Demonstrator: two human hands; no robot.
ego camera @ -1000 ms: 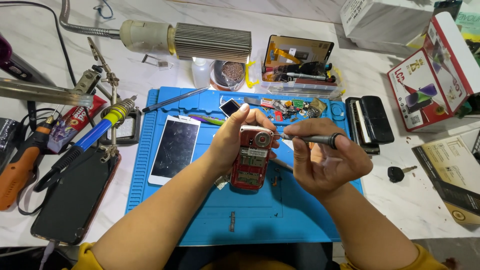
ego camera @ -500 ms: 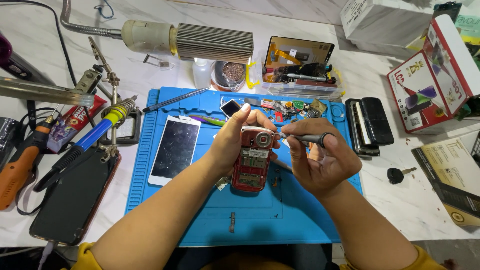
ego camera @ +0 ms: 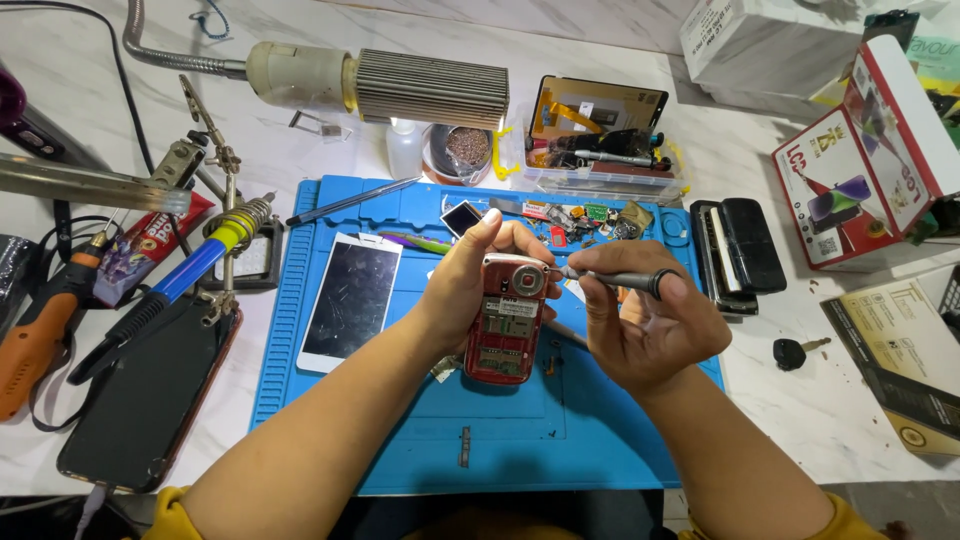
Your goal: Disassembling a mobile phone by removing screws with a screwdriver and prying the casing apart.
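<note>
Phone repair in progress, back cover already off. My left hand [ego camera: 470, 285] is clamped around a small red phone [ego camera: 505, 320], holding it upright over the blue work mat [ego camera: 420, 420], its open back facing me with the round camera ring at the top and bare inner plates below. My right hand [ego camera: 645, 330] is closed on a thin dark screwdriver [ego camera: 610, 280], tip resting at the phone's upper right edge near that ring. Judging by the exposed insides, opening is done and work on the internals is under way; reassembly looks untouched (just a judgement).

Around the mat: a white-framed phone screen [ego camera: 352, 298] lying flat to the left, a blue-handled soldering iron [ego camera: 190, 270] in its stand, a black phone [ego camera: 150, 400] on the tabletop [ego camera: 850, 400], a black case [ego camera: 740, 250] to the right, and a tray of small parts [ego camera: 600, 150] beyond.

Hard to tell: whether the tip sits in a screw or a seam, since my fingers cover the spot. The phone's front is hidden. Tiny bits along the mat's far edge are too small to identify.
</note>
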